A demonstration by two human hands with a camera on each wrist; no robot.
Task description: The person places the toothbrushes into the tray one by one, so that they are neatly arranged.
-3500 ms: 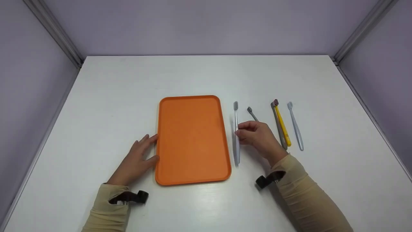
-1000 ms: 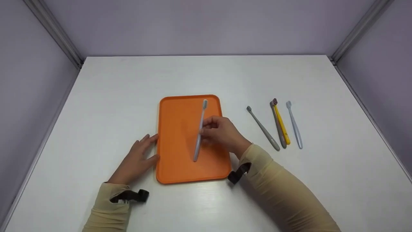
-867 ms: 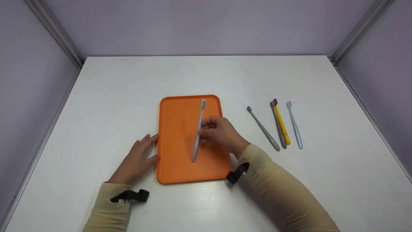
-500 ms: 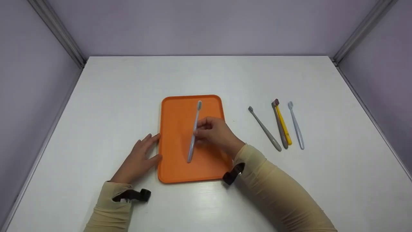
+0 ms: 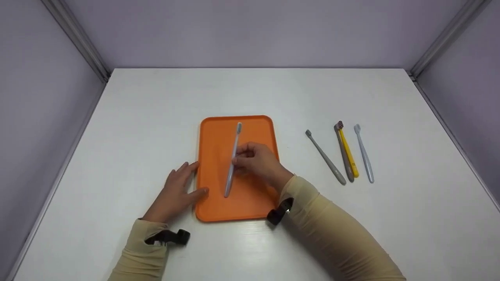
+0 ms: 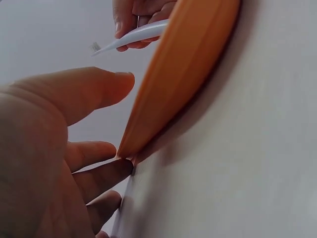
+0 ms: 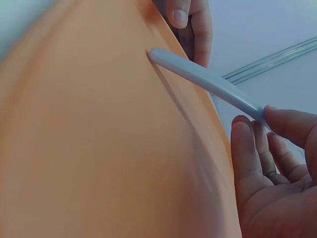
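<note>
The right hand [image 5: 258,162] has its grip pinched on the middle of a pale grey toothbrush [image 5: 233,160], held lengthwise over the orange tray [image 5: 213,144]. The left hand [image 5: 177,191] lies relaxed, fingers straight, touching the tray's left rim on the white bench [image 5: 156,109]. Four more toothbrushes [image 5: 345,154] lie on the bench, well apart to the right.

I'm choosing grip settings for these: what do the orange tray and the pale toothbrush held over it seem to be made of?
Orange rectangular tray: probably moulded plastic, matte, with an even colour and a rounded raised rim. Pale grey-blue toothbrush, pinched by the right hand: probably smooth plastic with a slight sheen; its bristles look like a fine synthetic tuft.
</note>
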